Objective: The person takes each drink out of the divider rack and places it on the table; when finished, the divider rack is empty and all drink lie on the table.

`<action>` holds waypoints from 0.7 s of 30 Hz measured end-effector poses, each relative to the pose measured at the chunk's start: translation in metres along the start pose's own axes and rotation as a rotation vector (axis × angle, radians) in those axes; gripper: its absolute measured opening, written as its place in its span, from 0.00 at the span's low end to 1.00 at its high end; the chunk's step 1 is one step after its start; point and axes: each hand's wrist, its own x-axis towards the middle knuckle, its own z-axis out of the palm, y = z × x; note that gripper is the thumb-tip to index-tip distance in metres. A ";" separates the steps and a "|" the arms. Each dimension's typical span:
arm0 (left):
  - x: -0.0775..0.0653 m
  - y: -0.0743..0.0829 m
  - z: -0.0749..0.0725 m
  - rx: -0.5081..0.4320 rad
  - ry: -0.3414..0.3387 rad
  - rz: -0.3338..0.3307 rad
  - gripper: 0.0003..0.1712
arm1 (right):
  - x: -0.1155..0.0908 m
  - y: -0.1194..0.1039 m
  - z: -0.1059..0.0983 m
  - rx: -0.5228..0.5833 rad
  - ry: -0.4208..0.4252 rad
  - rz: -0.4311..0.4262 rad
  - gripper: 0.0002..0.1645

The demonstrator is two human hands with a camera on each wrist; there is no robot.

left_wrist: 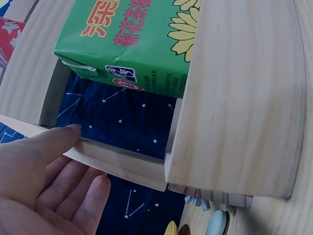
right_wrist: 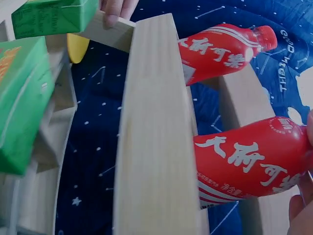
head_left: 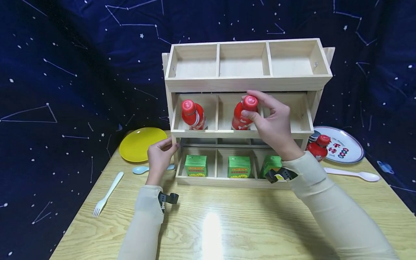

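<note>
My right hand (head_left: 274,121) grips a red cola bottle (head_left: 242,117) around its cap and neck. That bottle stands upright in the middle compartment of a wooden shelf rack's (head_left: 248,85) second tier. Another red bottle (head_left: 194,116) stands in the left compartment of the same tier; both bottles also show in the right wrist view. My left hand (head_left: 159,157) holds the rack's left side post, and in the left wrist view its thumb and fingers (left_wrist: 54,142) lie on either side of the wood. Green drink cartons (head_left: 239,167) sit in the bottom tier, the right one partly hidden by my right wrist.
Right of the rack, a red bottle (head_left: 318,147) stands before a white patterned plate (head_left: 344,144), with a white spoon (head_left: 354,174) nearby. To the left lie a yellow plate (head_left: 139,144), a blue spoon (head_left: 140,169) and a white fork (head_left: 108,193). Dark star-patterned cloth hangs behind.
</note>
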 end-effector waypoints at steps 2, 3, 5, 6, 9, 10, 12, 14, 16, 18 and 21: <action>0.000 0.000 -0.001 0.005 -0.006 0.005 0.21 | 0.003 -0.005 -0.002 0.015 0.038 -0.045 0.28; 0.000 0.000 -0.001 0.007 -0.009 0.007 0.21 | 0.005 -0.006 -0.004 0.024 0.055 -0.064 0.28; 0.000 0.000 -0.001 0.007 -0.013 0.007 0.21 | 0.007 -0.007 -0.008 0.056 0.088 -0.094 0.28; -0.001 0.000 -0.001 0.008 -0.014 0.004 0.21 | 0.008 -0.008 -0.011 0.070 0.110 -0.097 0.29; -0.001 0.001 -0.001 0.008 -0.011 -0.003 0.21 | 0.008 -0.018 -0.019 0.094 0.172 -0.088 0.29; -0.001 0.001 -0.001 0.007 -0.010 -0.003 0.22 | 0.008 -0.021 -0.022 0.090 0.187 -0.081 0.28; -0.001 0.002 0.000 0.010 -0.006 -0.005 0.22 | 0.006 -0.029 -0.030 0.070 0.208 -0.059 0.27; -0.001 0.002 0.000 0.013 -0.002 -0.005 0.22 | 0.002 -0.036 -0.039 0.054 0.218 -0.033 0.27; -0.001 0.001 0.001 0.018 0.001 -0.004 0.22 | -0.002 -0.042 -0.048 0.054 0.219 -0.013 0.27; 0.000 0.001 0.000 0.020 -0.006 -0.001 0.22 | -0.008 -0.046 -0.058 0.090 0.227 0.006 0.26; 0.000 0.000 -0.003 0.014 -0.013 0.004 0.22 | -0.017 -0.048 -0.074 0.096 0.236 0.031 0.26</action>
